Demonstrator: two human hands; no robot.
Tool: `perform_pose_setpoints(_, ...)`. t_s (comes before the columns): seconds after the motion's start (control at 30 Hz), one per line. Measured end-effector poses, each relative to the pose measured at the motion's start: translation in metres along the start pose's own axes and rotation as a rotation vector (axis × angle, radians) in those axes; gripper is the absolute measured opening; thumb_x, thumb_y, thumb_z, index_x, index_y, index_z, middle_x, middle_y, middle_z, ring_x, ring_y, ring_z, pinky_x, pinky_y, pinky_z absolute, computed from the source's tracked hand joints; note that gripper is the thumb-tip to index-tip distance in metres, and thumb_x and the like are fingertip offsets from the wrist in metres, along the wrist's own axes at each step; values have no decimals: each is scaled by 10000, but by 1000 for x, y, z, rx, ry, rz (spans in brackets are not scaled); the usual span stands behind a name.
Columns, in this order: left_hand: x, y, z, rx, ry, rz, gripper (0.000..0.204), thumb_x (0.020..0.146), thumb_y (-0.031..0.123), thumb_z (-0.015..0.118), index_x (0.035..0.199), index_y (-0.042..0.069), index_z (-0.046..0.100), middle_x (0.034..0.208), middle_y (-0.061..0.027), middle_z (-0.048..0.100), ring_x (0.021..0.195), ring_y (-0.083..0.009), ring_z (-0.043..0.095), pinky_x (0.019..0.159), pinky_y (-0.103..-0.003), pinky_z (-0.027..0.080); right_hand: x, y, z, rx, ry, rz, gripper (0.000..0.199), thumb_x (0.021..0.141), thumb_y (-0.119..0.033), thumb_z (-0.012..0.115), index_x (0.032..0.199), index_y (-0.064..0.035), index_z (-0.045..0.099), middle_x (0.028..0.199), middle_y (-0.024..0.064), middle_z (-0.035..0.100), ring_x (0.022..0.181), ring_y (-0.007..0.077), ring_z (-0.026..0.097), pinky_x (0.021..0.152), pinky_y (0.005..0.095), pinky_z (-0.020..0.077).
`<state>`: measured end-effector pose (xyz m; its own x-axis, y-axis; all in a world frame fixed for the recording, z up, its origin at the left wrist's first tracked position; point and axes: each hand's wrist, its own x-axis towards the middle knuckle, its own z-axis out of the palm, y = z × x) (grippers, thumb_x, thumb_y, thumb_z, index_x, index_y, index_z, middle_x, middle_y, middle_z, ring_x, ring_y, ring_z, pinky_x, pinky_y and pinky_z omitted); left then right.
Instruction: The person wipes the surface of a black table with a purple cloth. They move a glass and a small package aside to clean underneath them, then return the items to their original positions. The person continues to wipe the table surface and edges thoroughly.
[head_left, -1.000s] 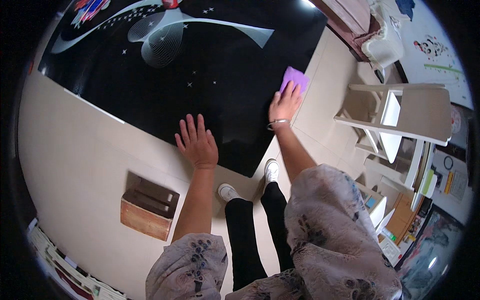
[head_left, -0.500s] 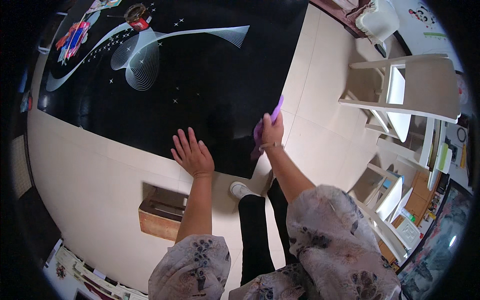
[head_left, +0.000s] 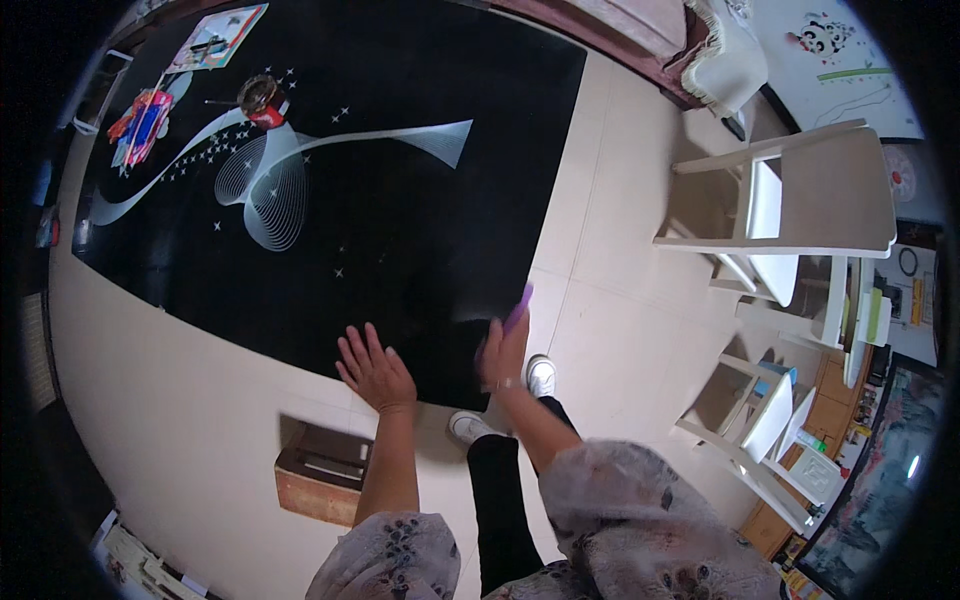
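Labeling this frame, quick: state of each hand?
Left hand: open, fingers spread, flat on the black table.
Right hand: closed on a purple cloth.

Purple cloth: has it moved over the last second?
Yes. The purple cloth in the right hand has come back from farther along the black table to its near edge.

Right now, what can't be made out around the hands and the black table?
- Purple cloth: seen edge-on in the right hand; its shape is unclear.
- Right hand's palm and grip: turned away from the head camera.
- Small items at the black table's far end: too small to identify.
- Brown box: contents shadowed.
- Left hand: contact with the table uncertain.
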<state>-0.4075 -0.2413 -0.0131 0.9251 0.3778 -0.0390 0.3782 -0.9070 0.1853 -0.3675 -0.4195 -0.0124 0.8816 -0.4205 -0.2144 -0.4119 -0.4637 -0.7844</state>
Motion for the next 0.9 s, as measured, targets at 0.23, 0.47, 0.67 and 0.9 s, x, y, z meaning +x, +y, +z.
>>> perform_pose_setpoints(0.23,-3,4,-2,75,-21,28,505,996,234,367,1489,133,333,1576,-116,239,1460,-319,181,1155,-522,108,181,-57,15,-395,241,-91,609,895,-148,590,1435,-33,335,1407,258,403,1269,408,426,1059,455,349)
perform_pose_setpoints(0.47,1,2,5,31,-33,-1,531,956,235,406,1473,122,354,1574,-133,235,1460,-338,178,1163,-539,84,262,-108,45,-696,-29,-656,551,965,-339,462,1453,-100,371,1523,158,309,1381,332,312,1125,477,222)
perform_pose_setpoints(0.67,5,10,-4,90,-85,-4,541,937,148,468,1458,74,340,1563,-159,223,1459,-345,159,1170,-531,91,311,-125,41,-661,-119,-861,531,964,-339,447,1444,-118,394,1478,78,410,1317,265,371,1114,521,189)
perform_pose_setpoints(0.9,91,102,2,26,26,-111,592,863,143,670,1382,15,416,1480,-213,335,1363,-364,331,1107,-454,288,246,-69,-28,-552,-688,-1038,570,939,-220,523,1476,-164,339,1527,75,347,1389,280,339,1162,467,195)
